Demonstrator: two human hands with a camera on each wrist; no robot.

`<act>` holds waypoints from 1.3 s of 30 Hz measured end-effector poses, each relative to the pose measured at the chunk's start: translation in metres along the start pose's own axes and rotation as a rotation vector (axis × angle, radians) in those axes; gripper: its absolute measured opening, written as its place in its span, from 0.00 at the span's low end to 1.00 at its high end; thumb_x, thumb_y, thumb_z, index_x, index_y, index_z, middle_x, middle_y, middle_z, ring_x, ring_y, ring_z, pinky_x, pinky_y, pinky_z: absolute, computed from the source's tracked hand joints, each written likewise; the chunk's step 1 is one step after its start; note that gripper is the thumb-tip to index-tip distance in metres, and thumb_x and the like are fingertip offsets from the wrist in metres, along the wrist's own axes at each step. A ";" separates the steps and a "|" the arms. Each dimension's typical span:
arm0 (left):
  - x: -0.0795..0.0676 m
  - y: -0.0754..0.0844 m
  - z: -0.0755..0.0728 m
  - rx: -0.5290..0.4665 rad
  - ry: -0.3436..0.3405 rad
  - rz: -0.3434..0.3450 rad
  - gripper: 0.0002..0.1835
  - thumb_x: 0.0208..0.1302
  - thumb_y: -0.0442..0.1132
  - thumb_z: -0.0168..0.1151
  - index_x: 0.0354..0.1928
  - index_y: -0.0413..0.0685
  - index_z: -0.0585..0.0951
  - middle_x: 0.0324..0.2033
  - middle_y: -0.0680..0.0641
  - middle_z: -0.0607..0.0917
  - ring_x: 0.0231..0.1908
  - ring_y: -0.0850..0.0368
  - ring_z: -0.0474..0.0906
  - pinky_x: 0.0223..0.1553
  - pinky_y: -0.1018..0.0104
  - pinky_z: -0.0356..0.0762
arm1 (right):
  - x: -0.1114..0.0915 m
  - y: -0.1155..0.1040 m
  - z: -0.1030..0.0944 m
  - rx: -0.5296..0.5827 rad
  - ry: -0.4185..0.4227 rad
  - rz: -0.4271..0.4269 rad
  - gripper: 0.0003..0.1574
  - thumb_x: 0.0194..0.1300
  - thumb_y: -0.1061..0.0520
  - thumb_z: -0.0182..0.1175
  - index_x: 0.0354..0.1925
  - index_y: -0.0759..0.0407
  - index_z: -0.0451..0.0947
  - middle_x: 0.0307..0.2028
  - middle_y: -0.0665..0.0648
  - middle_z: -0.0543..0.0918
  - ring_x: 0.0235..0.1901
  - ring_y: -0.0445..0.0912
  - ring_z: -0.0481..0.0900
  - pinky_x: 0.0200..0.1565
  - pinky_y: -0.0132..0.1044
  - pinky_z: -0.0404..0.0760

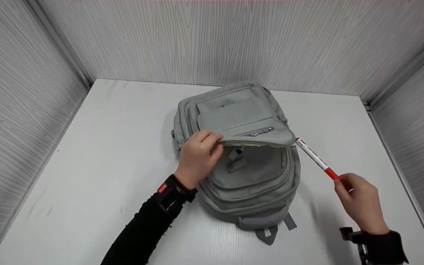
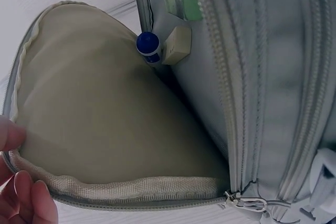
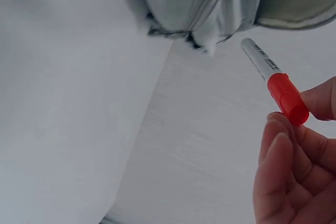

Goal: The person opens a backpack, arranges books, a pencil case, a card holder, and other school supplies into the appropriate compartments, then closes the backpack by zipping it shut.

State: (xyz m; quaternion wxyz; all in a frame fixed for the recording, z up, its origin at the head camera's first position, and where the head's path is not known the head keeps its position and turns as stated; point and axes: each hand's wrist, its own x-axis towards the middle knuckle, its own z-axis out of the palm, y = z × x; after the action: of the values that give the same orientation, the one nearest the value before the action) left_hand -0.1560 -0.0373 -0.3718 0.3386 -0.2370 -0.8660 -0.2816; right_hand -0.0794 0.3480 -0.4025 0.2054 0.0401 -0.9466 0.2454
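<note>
A grey backpack [image 1: 248, 176] lies on the white table, its front pocket unzipped. My left hand [image 1: 200, 158] pinches the edge of the pocket's flap [image 1: 241, 127] and holds it lifted. Inside the pocket show a blue-capped marker [image 2: 149, 48], a small beige block [image 2: 178, 45] and a pale green piece [image 2: 184, 2]. To the right of the backpack, my right hand [image 1: 361, 198] pinches a white marker with a red cap [image 1: 317, 158] by its capped end. The marker's far end points at the flap's right corner. In the right wrist view the thumb and fingertips grip the red cap.
White table [image 1: 123, 154] extends to both sides of the backpack. Grey wood-grain panels stand at the back [image 1: 226, 44], left and right. A grey carry handle [image 1: 263, 219] and a strap tab [image 1: 267, 235] stick out at the backpack's near end.
</note>
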 end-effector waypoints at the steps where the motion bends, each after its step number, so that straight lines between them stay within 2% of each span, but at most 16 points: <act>1: 0.000 0.000 0.000 0.000 0.000 0.000 0.06 0.57 0.34 0.68 0.38 0.42 0.85 0.31 0.46 0.84 0.33 0.52 0.82 0.38 0.62 0.82 | 0.000 -0.007 0.004 0.007 0.016 -0.040 0.04 0.56 0.70 0.64 0.33 0.66 0.81 0.23 0.56 0.82 0.23 0.27 0.66 0.22 0.18 0.65; 4: 0.001 -0.001 0.000 -0.003 0.002 -0.003 0.06 0.57 0.34 0.68 0.37 0.42 0.85 0.31 0.46 0.84 0.33 0.52 0.82 0.39 0.62 0.82 | 0.004 -0.023 0.023 0.023 0.018 -0.154 0.07 0.54 0.72 0.65 0.32 0.65 0.80 0.23 0.55 0.81 0.23 0.33 0.71 0.23 0.20 0.67; 7: 0.000 0.000 0.000 -0.009 0.005 -0.002 0.06 0.58 0.34 0.68 0.37 0.43 0.85 0.31 0.46 0.84 0.32 0.52 0.82 0.38 0.62 0.82 | 0.012 -0.036 0.046 0.022 -0.017 -0.213 0.07 0.55 0.70 0.66 0.34 0.65 0.79 0.23 0.54 0.79 0.22 0.40 0.73 0.24 0.27 0.70; 10: -0.002 0.001 0.000 -0.018 0.006 0.004 0.05 0.58 0.34 0.68 0.36 0.43 0.85 0.31 0.46 0.84 0.32 0.53 0.82 0.37 0.62 0.81 | 0.022 -0.047 0.062 -0.020 -0.052 -0.219 0.07 0.56 0.67 0.67 0.33 0.64 0.77 0.23 0.56 0.77 0.21 0.44 0.73 0.23 0.34 0.71; 14: -0.005 0.002 0.001 -0.024 0.007 0.013 0.05 0.58 0.33 0.68 0.36 0.43 0.85 0.31 0.47 0.84 0.33 0.53 0.82 0.37 0.62 0.81 | 0.036 -0.064 0.073 -0.095 -0.087 -0.232 0.12 0.56 0.63 0.70 0.30 0.64 0.74 0.23 0.60 0.78 0.21 0.50 0.76 0.23 0.43 0.75; 17: -0.006 0.002 0.001 -0.024 0.010 0.018 0.05 0.57 0.33 0.69 0.36 0.44 0.85 0.31 0.47 0.84 0.33 0.53 0.82 0.37 0.63 0.81 | 0.046 -0.074 0.080 -0.120 -0.101 -0.264 0.14 0.56 0.60 0.72 0.36 0.65 0.78 0.31 0.63 0.82 0.23 0.56 0.81 0.24 0.50 0.78; 20: -0.007 0.003 0.000 -0.020 0.011 0.030 0.05 0.57 0.33 0.69 0.37 0.44 0.85 0.31 0.47 0.84 0.33 0.53 0.82 0.37 0.63 0.81 | 0.054 -0.081 0.090 -0.125 -0.121 -0.283 0.20 0.54 0.57 0.74 0.43 0.63 0.80 0.35 0.66 0.83 0.26 0.60 0.83 0.24 0.55 0.79; 23: -0.010 0.003 -0.001 -0.026 0.007 0.041 0.06 0.57 0.32 0.69 0.38 0.44 0.86 0.32 0.47 0.84 0.34 0.53 0.82 0.38 0.63 0.81 | 0.058 -0.082 0.099 -0.132 -0.146 -0.283 0.22 0.54 0.55 0.74 0.45 0.60 0.79 0.34 0.66 0.84 0.28 0.63 0.83 0.23 0.57 0.78; 27: -0.015 0.004 -0.004 -0.039 -0.016 0.054 0.07 0.57 0.31 0.70 0.39 0.44 0.86 0.34 0.48 0.84 0.36 0.53 0.82 0.40 0.63 0.81 | 0.058 -0.080 0.101 -0.124 -0.160 -0.262 0.28 0.52 0.52 0.76 0.48 0.60 0.77 0.33 0.66 0.85 0.30 0.63 0.84 0.25 0.58 0.78; 31: -0.021 0.003 -0.006 -0.049 -0.057 0.073 0.08 0.56 0.32 0.71 0.39 0.45 0.86 0.34 0.48 0.84 0.38 0.53 0.82 0.42 0.63 0.82 | 0.056 -0.077 0.094 -0.084 -0.161 -0.238 0.38 0.47 0.51 0.79 0.54 0.59 0.76 0.41 0.66 0.85 0.39 0.62 0.85 0.35 0.57 0.82; 34: -0.031 0.002 -0.006 -0.054 -0.087 0.095 0.10 0.54 0.33 0.73 0.39 0.46 0.87 0.34 0.48 0.84 0.38 0.54 0.82 0.41 0.64 0.82 | 0.053 -0.072 0.086 -0.078 -0.145 -0.255 0.40 0.44 0.50 0.80 0.55 0.59 0.78 0.44 0.65 0.85 0.44 0.60 0.84 0.39 0.54 0.83; 36: -0.038 0.002 -0.005 -0.055 -0.105 0.112 0.11 0.52 0.34 0.74 0.39 0.47 0.87 0.34 0.49 0.84 0.37 0.54 0.81 0.40 0.65 0.81 | 0.050 -0.067 0.080 -0.078 -0.116 -0.276 0.34 0.44 0.51 0.80 0.50 0.59 0.80 0.39 0.63 0.85 0.40 0.57 0.83 0.37 0.51 0.83; 39: -0.050 0.002 -0.002 -0.059 -0.137 0.135 0.11 0.52 0.35 0.75 0.39 0.48 0.87 0.35 0.50 0.83 0.37 0.56 0.80 0.39 0.67 0.81 | 0.043 -0.058 0.071 -0.076 -0.044 -0.301 0.19 0.48 0.59 0.77 0.39 0.60 0.82 0.30 0.58 0.83 0.32 0.52 0.80 0.31 0.46 0.80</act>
State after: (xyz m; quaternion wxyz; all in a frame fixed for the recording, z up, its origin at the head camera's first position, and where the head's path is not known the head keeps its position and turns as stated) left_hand -0.1207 -0.0485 -0.4061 0.2896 -0.3236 -0.8604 -0.2666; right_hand -0.1345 0.2639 -0.4156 0.2205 0.1793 -0.9427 0.1749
